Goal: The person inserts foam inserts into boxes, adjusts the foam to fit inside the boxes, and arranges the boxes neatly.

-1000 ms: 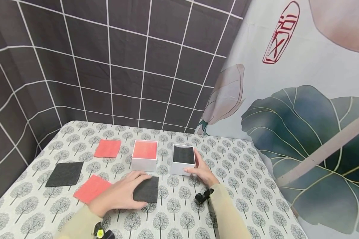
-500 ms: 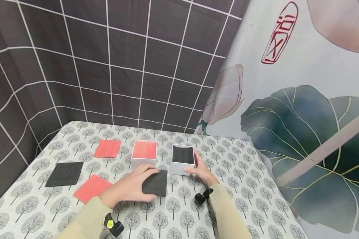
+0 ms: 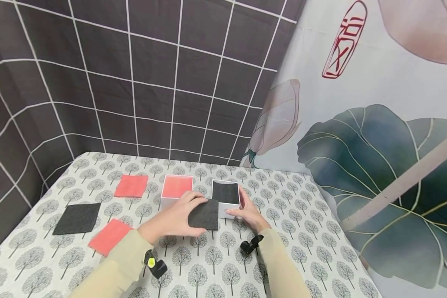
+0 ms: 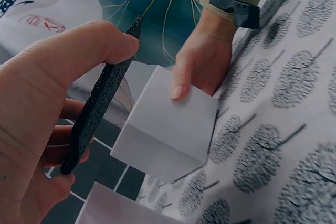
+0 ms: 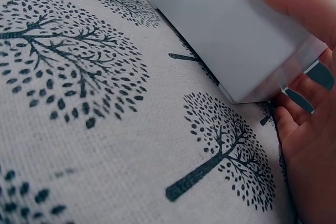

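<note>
Hanging behind the left and far sides of the tabletop (image 3: 216,279), a dark curtain (image 3: 154,82) bears a white grid. At the left lies a dark square (image 3: 77,218), flat on the tree-print cloth. Right of it are two red squares: a near red square (image 3: 110,237), tilted at an angle and partly covered by the left sleeve (image 3: 113,265), and a far red square (image 3: 131,186). Next comes a white box (image 3: 168,203) with a red sheet (image 3: 176,187) showing in its top. Nearer, the left hand (image 3: 173,219) pinches a second dark piece (image 3: 205,215) between thumb and fingers; the left wrist view shows it edge-on. From the head, this piece overlaps the near left corner of another white box (image 3: 229,210), which stands on the tabletop with dark material (image 3: 225,192) filling its top. The right hand (image 3: 249,213) grips that box from its right side, thumb against the near face. A black device (image 3: 250,246) sits at the right wrist. Furthest right, a pale curtain (image 3: 320,95) carries large leaves and pink petals.
</note>
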The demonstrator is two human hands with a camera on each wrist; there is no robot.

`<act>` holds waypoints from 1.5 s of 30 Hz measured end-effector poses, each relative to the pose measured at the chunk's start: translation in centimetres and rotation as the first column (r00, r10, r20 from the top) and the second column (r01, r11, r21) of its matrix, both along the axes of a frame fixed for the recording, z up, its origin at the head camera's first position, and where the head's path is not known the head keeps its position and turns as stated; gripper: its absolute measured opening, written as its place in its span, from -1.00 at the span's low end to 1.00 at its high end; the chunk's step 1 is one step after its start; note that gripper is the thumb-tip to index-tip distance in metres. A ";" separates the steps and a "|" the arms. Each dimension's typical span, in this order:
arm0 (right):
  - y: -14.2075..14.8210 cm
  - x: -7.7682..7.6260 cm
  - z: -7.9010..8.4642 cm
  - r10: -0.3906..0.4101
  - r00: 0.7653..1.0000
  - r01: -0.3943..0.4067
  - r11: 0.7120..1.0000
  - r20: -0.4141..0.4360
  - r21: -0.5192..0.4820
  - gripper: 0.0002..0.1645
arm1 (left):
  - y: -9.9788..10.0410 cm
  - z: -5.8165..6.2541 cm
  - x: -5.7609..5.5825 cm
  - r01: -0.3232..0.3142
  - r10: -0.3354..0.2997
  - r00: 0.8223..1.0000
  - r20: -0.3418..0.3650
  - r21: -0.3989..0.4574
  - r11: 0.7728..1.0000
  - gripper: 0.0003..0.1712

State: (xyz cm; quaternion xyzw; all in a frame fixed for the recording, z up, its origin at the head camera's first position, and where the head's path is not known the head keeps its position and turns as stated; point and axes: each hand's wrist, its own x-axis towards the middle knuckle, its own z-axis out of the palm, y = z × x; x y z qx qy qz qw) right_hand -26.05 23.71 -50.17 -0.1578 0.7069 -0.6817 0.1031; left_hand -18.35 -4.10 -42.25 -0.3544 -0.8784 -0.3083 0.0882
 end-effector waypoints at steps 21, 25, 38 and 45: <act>-0.4 1.3 2.4 0.017 0.999 -0.014 0.998 -0.038 0.060 0.24 | 3.9 1.3 -5.0 -0.033 0.034 0.999 0.014 -0.075 0.997 -0.07; -0.5 1.5 2.7 0.010 0.999 -0.005 0.995 -0.045 0.100 0.23 | 4.6 1.2 -5.9 -0.017 0.019 0.999 0.032 -0.052 0.998 -0.07; -0.4 1.3 2.3 0.011 0.999 -0.007 0.993 -0.033 0.121 0.21 | 6.3 0.3 -8.5 -0.005 0.011 0.992 0.124 -0.045 0.999 -0.04; -0.3 1.2 2.3 -0.002 1.000 0.005 0.993 -0.019 0.117 0.23 | 6.7 0.2 -9.1 0.017 -0.008 0.986 0.166 -0.054 0.998 -0.06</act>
